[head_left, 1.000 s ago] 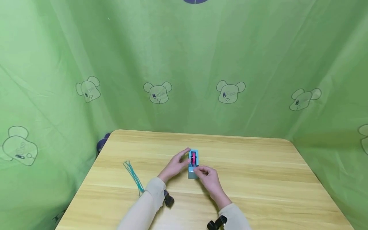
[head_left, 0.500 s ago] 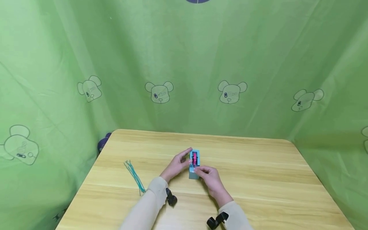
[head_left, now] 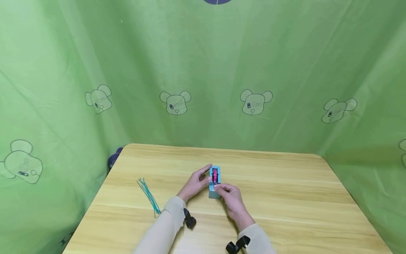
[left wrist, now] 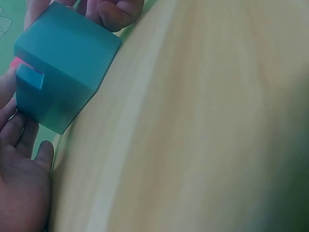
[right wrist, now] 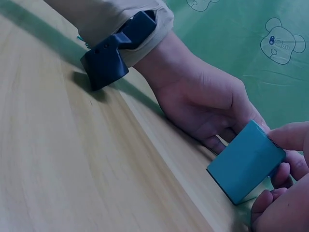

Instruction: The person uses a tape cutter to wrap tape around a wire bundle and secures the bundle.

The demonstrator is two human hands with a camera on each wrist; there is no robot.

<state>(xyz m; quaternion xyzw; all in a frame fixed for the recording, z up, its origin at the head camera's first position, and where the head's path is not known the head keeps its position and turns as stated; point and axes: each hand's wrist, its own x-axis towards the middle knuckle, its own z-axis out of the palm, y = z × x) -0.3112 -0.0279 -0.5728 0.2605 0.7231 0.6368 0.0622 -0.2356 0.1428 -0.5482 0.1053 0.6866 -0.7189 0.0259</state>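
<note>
Green bear-print cloth backed the wooden table [head_left: 285, 197] where your left hand [head_left: 195, 183] steadied the teal tape dispenser [head_left: 214, 181] mid-table, fingers flat against its side, while your right hand [head_left: 229, 195] pinched at its near end; best pull slowly, bracing firmly.

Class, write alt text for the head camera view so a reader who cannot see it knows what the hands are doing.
Two hands work a small blue tape dispenser with a pink roll on a wooden table: the left hand steadies its side while the right hand pinches at its near end. A bundle of teal ties lies to the left, before a green curtain.
</note>
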